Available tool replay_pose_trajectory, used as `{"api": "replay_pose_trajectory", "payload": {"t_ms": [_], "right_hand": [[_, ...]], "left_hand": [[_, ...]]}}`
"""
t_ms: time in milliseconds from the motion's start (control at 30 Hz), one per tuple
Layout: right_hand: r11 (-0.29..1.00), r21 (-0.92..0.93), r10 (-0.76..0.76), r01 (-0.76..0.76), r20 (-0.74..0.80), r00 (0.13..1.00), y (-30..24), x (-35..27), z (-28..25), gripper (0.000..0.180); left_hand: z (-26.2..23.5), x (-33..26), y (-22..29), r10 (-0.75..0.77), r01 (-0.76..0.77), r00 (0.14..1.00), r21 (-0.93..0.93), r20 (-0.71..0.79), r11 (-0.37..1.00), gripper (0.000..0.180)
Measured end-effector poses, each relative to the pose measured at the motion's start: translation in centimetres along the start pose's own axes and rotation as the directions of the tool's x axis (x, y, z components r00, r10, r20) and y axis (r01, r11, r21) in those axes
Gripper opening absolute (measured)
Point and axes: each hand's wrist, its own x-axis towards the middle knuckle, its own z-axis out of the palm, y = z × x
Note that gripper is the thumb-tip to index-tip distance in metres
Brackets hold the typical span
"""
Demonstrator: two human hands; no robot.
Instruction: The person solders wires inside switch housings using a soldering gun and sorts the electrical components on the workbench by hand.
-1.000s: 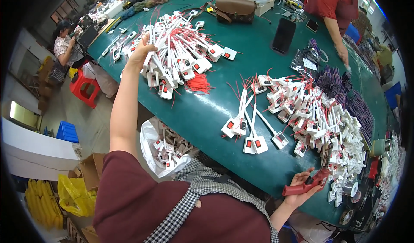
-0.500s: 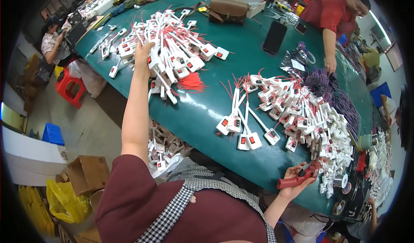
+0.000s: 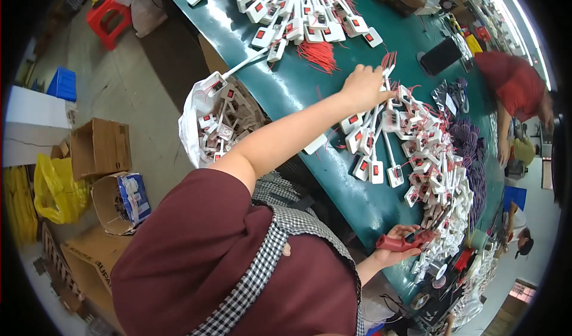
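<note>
My left hand [image 3: 364, 90] reaches across the table, its fingers closed round the stalk of a white switch piece [image 3: 387, 71] with thin red wires at its end. Below that hand fan out several white switch pieces [image 3: 375, 170], each with a long stalk and a red rocker in a flat head. Another white head [image 3: 314, 144] shows beside my forearm, partly hidden. Low on the right, my right hand [image 3: 398, 245] grips a red pistol-shaped soldering gun [image 3: 396, 242], its tip against a dense heap of wired switch pieces [image 3: 438, 175].
A larger pile of switch pieces [image 3: 298, 14] lies on the green table [image 3: 351, 202] at the far side, near red wires [image 3: 319, 56]. A white sack of pieces [image 3: 193, 121] hangs by the table edge. A phone [image 3: 440, 57] and purple cords [image 3: 468, 139] lie beyond; a co-worker [image 3: 518, 92] leans in.
My left hand has moved from the large pile rightward to the small fan of switch pieces. The view has swung round. My right hand keeps the soldering gun at the heap.
</note>
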Motion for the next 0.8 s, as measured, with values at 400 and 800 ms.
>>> {"api": "replay_pose_trajectory", "payload": {"t_ms": [400, 800], "right_hand": [[0.999, -0.04, 0.03, -0.031, -0.029, 0.999, 0.0, -0.1, 0.3, 0.061], [0.989, -0.131, -0.062, 0.062, 0.004, 0.998, 0.5, -0.2, 0.7, 0.059]], "left_hand": [[-18.5, -12.7, -11.2, -0.232, 0.307, 0.95, 0.513, -0.208, 0.801, 0.026], [-17.3, -11.8, -3.5, -0.227, 0.275, 0.957, -0.324, 0.179, 0.905, 0.021]]}}
